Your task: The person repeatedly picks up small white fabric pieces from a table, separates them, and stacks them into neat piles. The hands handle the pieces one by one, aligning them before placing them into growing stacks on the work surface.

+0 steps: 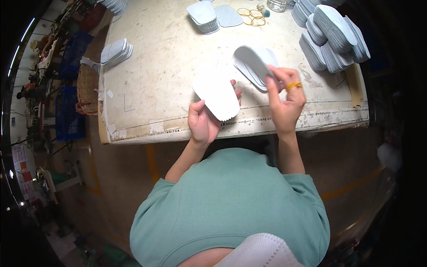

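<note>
My left hand (205, 122) holds a rounded white pad stack (218, 99) above the table's near edge, thumb at its left side and fingertips showing at its right. The stack's top is overexposed; its stepped lower edge shows several layers. To the right, my right hand (288, 100) pinches the edge of a thin pale grey pad (252, 61), which curves upward. Beneath that pad lie more pale pads (253, 81) on the table, partly hidden by it and by my fingers. A yellow rubber band (293, 86) is looped around a finger of my right hand.
Pale pad bundles (331, 40) are piled at the right. Other stacks stand at the back (202, 18) and left (116, 52). Yellow rubber bands (252, 17) and a glass jar (276, 5) lie at the far side. A wicker basket (86, 89) is beside the table's left edge.
</note>
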Demonstrator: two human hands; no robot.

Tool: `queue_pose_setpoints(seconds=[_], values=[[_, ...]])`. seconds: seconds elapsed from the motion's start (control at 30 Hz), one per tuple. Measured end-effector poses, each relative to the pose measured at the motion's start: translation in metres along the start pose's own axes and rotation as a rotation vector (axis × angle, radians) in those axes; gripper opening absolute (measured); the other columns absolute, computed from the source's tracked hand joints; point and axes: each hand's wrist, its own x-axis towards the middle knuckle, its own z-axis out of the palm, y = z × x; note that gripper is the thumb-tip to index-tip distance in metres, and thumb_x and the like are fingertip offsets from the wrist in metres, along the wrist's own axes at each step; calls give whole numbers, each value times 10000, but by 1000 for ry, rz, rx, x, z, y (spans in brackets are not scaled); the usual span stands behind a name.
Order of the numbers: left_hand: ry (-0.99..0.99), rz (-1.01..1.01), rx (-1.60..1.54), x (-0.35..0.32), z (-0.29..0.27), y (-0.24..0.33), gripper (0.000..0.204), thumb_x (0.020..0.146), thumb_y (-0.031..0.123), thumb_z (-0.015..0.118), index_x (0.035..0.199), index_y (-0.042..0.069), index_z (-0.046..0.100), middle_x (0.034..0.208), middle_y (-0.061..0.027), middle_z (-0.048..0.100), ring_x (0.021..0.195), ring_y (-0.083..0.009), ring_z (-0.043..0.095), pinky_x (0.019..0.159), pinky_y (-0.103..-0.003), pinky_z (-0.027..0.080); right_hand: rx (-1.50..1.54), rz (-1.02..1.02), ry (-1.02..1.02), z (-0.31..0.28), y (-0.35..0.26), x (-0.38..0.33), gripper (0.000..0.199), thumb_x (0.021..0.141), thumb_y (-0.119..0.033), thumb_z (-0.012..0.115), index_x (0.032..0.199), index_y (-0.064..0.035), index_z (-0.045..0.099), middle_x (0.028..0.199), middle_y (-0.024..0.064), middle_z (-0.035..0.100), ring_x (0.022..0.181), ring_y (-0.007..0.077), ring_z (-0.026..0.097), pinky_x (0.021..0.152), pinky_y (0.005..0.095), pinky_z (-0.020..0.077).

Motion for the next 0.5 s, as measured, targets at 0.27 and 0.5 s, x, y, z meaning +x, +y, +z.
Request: queue_pose_setpoints(seconds=[0.27,0.5], values=[[158,-27,231,1,1,-4,659,928,317,331,1463,-56,238,1445,-239,415,1305,-390,459,1111,-444,375,115,153,-322,9,-2,-20,211,835,-83,720,1039,-30,717,896,57,646,723,105,603,576,220,456],[3,3,-4,0,3,0,641,942,310,313,1468,-49,238,1459,-236,398,1322,-369,446,1119,-445,364,118,98,-82,-2,-1,-5,185,858,-24,676,1042,-14,701,932,33,622,769,78,558,642,214,450]])
